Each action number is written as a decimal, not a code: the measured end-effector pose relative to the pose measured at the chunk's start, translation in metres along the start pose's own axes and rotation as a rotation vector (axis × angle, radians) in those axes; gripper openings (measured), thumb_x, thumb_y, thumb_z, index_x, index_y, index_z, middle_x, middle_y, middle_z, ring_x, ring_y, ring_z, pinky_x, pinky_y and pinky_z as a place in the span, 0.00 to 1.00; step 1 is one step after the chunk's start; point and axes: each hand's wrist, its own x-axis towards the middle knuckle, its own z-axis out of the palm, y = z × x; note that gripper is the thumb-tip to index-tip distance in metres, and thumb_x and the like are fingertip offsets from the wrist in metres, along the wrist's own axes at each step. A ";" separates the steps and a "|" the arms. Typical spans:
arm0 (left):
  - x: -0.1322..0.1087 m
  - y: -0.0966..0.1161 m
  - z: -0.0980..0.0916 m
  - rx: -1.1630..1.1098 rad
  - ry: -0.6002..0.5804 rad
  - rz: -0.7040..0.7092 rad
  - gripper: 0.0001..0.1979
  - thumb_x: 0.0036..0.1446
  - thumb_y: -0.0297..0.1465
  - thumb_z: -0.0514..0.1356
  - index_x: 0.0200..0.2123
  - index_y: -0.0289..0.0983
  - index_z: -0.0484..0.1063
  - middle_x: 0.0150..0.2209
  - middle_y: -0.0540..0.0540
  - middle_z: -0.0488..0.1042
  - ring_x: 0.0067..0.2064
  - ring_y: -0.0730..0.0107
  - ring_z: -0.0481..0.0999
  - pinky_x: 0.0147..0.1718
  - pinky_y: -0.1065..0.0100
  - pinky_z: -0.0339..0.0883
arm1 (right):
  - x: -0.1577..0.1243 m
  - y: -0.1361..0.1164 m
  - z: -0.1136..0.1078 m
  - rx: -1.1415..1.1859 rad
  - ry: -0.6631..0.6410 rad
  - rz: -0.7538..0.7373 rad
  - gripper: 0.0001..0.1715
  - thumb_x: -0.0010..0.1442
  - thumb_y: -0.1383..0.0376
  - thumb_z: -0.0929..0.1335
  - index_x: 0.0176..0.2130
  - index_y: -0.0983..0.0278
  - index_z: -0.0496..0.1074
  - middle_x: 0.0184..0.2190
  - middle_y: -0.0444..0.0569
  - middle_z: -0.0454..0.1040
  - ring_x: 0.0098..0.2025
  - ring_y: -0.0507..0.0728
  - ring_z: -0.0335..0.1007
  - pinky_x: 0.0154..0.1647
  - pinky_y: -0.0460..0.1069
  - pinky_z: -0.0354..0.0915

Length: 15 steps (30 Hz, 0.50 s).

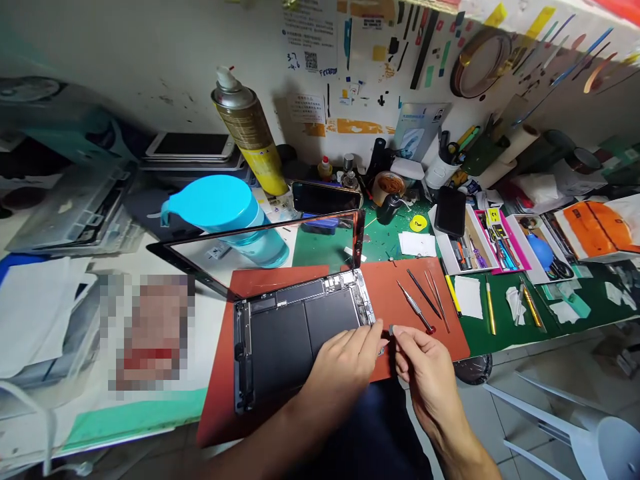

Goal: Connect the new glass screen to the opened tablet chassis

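Observation:
An opened tablet (pixel 280 333) lies on a reddish-brown mat (pixel 220 373), its black batteries and circuit parts showing. Its glass frame (pixel 270 230) stands raised along the far side. My left hand (pixel 347 360) rests over the tablet's right lower corner, fingers together, and what they hold, if anything, is hidden. Just to the right, my right hand (pixel 425 367) pinches a small dark piece (pixel 391 329) between thumb and forefinger, close to the left fingertips. A screwdriver (pixel 417 308) and tweezers (pixel 437 300) lie on the mat's right part.
A blue jug (pixel 225 213) and a yellow spray can (pixel 250 133) stand behind the glass frame. Trays of tools (pixel 465 247) line the right back. A phone (pixel 325 198) leans at the back. A pale chair (pixel 600 447) is at the lower right.

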 end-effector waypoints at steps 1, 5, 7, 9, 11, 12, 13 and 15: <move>0.001 0.003 -0.002 -0.033 -0.033 -0.016 0.11 0.74 0.27 0.54 0.51 0.35 0.76 0.45 0.43 0.85 0.40 0.63 0.85 0.39 0.64 0.78 | -0.002 0.000 -0.005 -0.015 0.004 -0.002 0.27 0.55 0.46 0.81 0.34 0.68 0.81 0.18 0.39 0.62 0.22 0.47 0.49 0.23 0.46 0.46; 0.003 0.008 -0.013 -0.254 -0.065 -0.037 0.13 0.76 0.29 0.51 0.49 0.38 0.76 0.48 0.45 0.84 0.47 0.65 0.84 0.48 0.64 0.79 | -0.010 0.000 -0.011 -0.065 -0.003 -0.003 0.27 0.56 0.46 0.80 0.35 0.67 0.82 0.19 0.40 0.62 0.23 0.49 0.50 0.23 0.47 0.46; 0.002 0.005 -0.016 -0.326 -0.032 -0.016 0.13 0.76 0.29 0.51 0.52 0.38 0.75 0.48 0.45 0.84 0.47 0.66 0.84 0.50 0.64 0.78 | -0.011 -0.001 -0.009 -0.079 0.000 0.003 0.27 0.55 0.45 0.80 0.35 0.67 0.82 0.19 0.40 0.62 0.23 0.49 0.50 0.24 0.47 0.46; 0.000 0.001 -0.017 -0.345 0.017 0.002 0.13 0.76 0.28 0.51 0.55 0.38 0.73 0.49 0.44 0.84 0.48 0.66 0.85 0.50 0.64 0.78 | -0.010 -0.002 -0.005 -0.083 -0.007 0.007 0.28 0.55 0.44 0.80 0.33 0.67 0.81 0.19 0.40 0.61 0.23 0.49 0.50 0.24 0.47 0.46; -0.003 -0.002 -0.015 -0.338 0.062 0.014 0.13 0.75 0.27 0.52 0.57 0.38 0.71 0.50 0.44 0.84 0.48 0.66 0.85 0.51 0.64 0.78 | -0.008 -0.002 -0.001 -0.086 -0.026 0.010 0.28 0.55 0.44 0.80 0.33 0.67 0.81 0.19 0.40 0.60 0.23 0.49 0.50 0.24 0.47 0.46; -0.003 -0.004 -0.014 -0.335 0.073 0.019 0.13 0.75 0.27 0.53 0.58 0.38 0.71 0.50 0.44 0.84 0.48 0.66 0.84 0.51 0.64 0.78 | -0.007 -0.003 0.001 -0.090 -0.037 0.009 0.28 0.56 0.44 0.79 0.33 0.67 0.81 0.19 0.40 0.60 0.24 0.49 0.50 0.24 0.47 0.47; -0.004 -0.006 -0.013 -0.331 0.079 0.022 0.13 0.74 0.27 0.54 0.58 0.37 0.71 0.50 0.44 0.84 0.48 0.66 0.84 0.50 0.64 0.78 | -0.005 -0.003 0.003 -0.094 -0.048 0.007 0.27 0.57 0.44 0.79 0.32 0.66 0.80 0.19 0.40 0.60 0.24 0.49 0.50 0.25 0.48 0.47; -0.002 -0.011 -0.014 -0.321 0.077 0.022 0.12 0.74 0.27 0.55 0.57 0.37 0.71 0.50 0.44 0.84 0.47 0.66 0.84 0.49 0.64 0.78 | 0.000 -0.003 0.007 -0.100 -0.077 0.004 0.26 0.59 0.44 0.77 0.33 0.66 0.80 0.19 0.39 0.59 0.24 0.50 0.51 0.26 0.48 0.49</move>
